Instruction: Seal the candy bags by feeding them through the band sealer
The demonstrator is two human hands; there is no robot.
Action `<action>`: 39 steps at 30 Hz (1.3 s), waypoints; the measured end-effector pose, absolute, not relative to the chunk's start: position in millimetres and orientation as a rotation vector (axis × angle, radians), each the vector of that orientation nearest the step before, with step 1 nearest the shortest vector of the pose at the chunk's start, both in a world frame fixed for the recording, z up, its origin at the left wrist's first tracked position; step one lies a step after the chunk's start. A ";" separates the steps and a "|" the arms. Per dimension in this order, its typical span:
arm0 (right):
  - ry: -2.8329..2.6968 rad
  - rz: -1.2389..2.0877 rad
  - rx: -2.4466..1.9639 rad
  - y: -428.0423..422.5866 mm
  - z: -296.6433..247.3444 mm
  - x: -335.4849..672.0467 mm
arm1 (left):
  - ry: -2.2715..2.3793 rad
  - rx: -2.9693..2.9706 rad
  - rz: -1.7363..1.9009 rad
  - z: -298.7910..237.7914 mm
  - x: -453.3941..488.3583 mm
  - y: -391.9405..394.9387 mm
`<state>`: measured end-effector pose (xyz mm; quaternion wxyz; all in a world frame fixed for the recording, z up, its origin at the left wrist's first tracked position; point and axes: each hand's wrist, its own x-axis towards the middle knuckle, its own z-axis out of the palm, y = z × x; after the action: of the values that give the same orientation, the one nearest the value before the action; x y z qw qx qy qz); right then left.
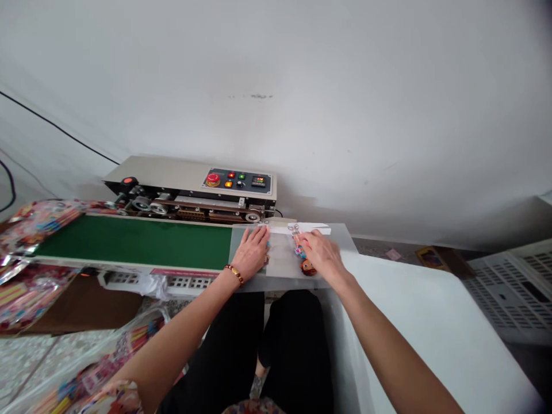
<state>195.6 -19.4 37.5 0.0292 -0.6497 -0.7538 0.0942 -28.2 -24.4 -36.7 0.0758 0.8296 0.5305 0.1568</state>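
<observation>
My left hand [250, 250], with a beaded bracelet on the wrist, lies palm down on a clear plastic sheet beside the end of the green belt. Its fingers are stretched out, and coloured bits of a packet mostly hidden beneath them show at their right side. My right hand [322, 252] has its fingers bent and closed on the edge of a small printed packet [297, 241], which lies slanted on the sheet. This packet has a colourful cartoon figure at its near end. Just behind both hands is a pale guide strip [317, 228].
A band sealing machine [172, 172] with lit buttons stands against the wall, its green conveyor belt [142, 238] in front. Several filled packets [38, 230] are heaped at the left. A white surface [414, 310] lies at right, beyond it a plastic crate [509, 287].
</observation>
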 end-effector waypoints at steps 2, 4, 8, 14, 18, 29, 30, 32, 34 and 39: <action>-2.321 0.311 -2.000 -30.5 33.4 207.1 | 1.554 2.511 0.456 -36.5 -35.3 -21.5; -2.333 0.338 -1.953 -36.7 28.6 212.8 | 1.521 2.533 0.441 -36.0 -42.1 -18.5; -2.383 0.339 -1.901 -37.3 18.8 207.9 | 1.511 2.531 0.422 -36.9 -60.6 -14.8; -2.467 0.318 -1.918 -28.1 10.5 165.2 | 1.809 2.440 0.451 -38.3 -105.5 -21.7; -2.430 0.252 -1.938 -28.8 8.3 137.0 | 1.866 2.458 0.571 -30.6 -85.7 -29.9; -2.332 0.520 -1.860 21.9 24.7 146.4 | 1.453 2.623 0.583 -47.1 -11.9 -26.1; -2.350 0.556 -1.851 30.9 25.0 143.1 | 1.452 2.631 0.590 -48.4 -13.6 -26.2; -2.382 0.583 -1.835 45.2 23.4 136.1 | 1.459 2.640 0.600 -49.6 -15.0 -26.9; -2.401 0.604 -1.834 53.7 20.2 131.1 | 1.477 2.640 0.597 -49.6 -14.1 -27.8; -2.373 0.626 -1.856 54.7 19.1 133.6 | 1.502 2.634 0.543 -47.0 -10.4 -28.4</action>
<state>133.6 54.7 19.1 0.0322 -0.6027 -0.7709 0.2034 -10.4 -28.4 -47.0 0.0306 0.8546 0.4875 0.1763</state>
